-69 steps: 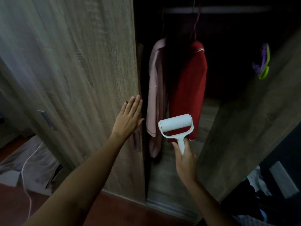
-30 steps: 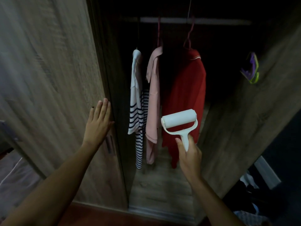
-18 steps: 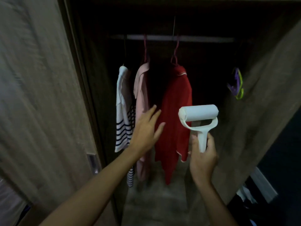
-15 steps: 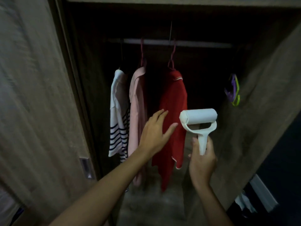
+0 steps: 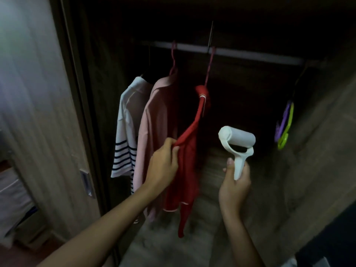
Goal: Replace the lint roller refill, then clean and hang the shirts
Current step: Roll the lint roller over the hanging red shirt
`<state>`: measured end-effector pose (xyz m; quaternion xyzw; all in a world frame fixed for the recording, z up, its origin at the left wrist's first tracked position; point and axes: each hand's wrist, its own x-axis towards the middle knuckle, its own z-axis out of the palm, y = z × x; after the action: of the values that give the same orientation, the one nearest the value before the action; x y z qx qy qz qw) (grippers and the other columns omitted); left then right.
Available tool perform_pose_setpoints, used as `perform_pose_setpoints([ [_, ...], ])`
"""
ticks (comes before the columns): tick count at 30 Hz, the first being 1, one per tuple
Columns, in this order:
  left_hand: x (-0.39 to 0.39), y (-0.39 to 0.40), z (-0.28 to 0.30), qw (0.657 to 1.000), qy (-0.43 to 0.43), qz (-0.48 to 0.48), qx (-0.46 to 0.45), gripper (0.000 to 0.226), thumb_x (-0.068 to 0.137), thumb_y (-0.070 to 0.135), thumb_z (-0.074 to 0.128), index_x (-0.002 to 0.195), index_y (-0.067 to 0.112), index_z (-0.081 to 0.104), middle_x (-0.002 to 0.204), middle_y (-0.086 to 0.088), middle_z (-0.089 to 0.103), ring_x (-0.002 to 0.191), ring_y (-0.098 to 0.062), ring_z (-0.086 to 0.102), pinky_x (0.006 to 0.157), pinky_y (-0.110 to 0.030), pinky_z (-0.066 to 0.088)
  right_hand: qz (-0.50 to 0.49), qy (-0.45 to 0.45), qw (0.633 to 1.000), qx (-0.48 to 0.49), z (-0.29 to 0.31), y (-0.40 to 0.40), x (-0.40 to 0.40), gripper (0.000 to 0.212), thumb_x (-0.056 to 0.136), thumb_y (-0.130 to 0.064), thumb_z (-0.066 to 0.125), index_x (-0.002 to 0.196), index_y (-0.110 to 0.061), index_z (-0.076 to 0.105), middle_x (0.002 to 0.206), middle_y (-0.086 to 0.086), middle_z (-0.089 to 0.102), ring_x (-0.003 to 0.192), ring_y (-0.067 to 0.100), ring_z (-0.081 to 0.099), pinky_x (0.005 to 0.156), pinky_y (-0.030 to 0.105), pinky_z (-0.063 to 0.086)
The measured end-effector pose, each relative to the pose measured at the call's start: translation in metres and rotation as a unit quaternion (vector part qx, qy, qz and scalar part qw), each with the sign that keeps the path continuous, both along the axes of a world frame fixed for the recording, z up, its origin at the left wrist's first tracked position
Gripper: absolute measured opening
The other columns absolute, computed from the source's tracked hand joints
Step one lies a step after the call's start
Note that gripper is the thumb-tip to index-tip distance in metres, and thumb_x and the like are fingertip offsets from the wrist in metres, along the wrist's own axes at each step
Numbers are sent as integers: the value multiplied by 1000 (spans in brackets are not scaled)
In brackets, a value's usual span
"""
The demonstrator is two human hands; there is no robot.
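Fingers of the left hand are pinching a fold of the red shirt and drawing it out from the rail, so the cloth is running taut from the hanger hook above down to the grip. The right hand is curling round the handle of the lint roller, just to the right of those pinching fingers, its white roll sitting above the knuckles and apart from the fabric. The pink shirt and the striped shirt are hanging just to the left of the pinch. Doing this well, I'd say, is calling for steady tension, with the roller coming across flat onto the stretched panel below the grip; too hard a pull is risking the shirt sliding off its hanger. The wardrobe is dim, so lint itself is impossible to make out.
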<state>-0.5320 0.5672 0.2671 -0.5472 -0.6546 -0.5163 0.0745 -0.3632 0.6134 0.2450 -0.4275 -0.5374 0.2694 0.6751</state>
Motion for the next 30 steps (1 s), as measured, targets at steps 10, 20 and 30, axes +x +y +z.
perform_pose_setpoints([
  [10,-43,-20,15,994,-59,90,19,42,94,40,54,122,13,39,100,5,57,84,-7,56,74,-21,43,100,-17,995,-8,7,20,-31,20,96,-35,51,95,-19,63,71,-5,64,64,2,59,55,10,41],
  [20,-88,-48,-5,973,84,210,-36,59,86,68,35,88,14,56,63,-1,63,57,-23,63,55,-36,49,158,-39,987,15,16,48,-93,22,96,-34,52,81,-20,60,66,-2,62,63,8,59,56,17,41],
  [30,-92,-55,-4,975,74,207,-41,52,89,63,34,83,16,54,58,1,60,51,-21,60,52,-37,48,208,-98,972,-45,-63,46,-103,17,95,-38,51,92,-29,64,72,-9,66,70,3,64,61,25,45],
])
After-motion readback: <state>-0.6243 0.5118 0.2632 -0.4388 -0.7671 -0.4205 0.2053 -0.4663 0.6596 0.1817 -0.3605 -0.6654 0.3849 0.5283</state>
